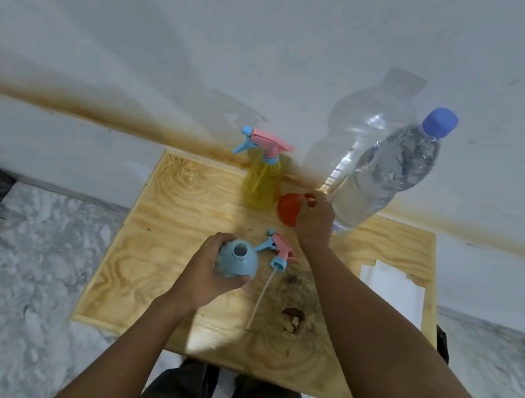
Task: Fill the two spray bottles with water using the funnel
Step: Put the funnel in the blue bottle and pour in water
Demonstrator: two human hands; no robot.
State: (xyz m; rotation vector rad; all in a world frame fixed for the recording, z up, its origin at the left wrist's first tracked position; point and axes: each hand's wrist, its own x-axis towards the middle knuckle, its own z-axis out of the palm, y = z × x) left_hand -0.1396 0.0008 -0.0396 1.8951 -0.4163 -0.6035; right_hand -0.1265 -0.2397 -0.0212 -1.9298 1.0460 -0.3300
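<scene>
No filling seems done yet: the left hand (207, 273) grips the open blue bottle (237, 260) on the surface (183, 206), the right hand (314, 221) pinches the red funnel (289, 208) behind it, and the yellow bottle (262, 181) is still capped.
</scene>
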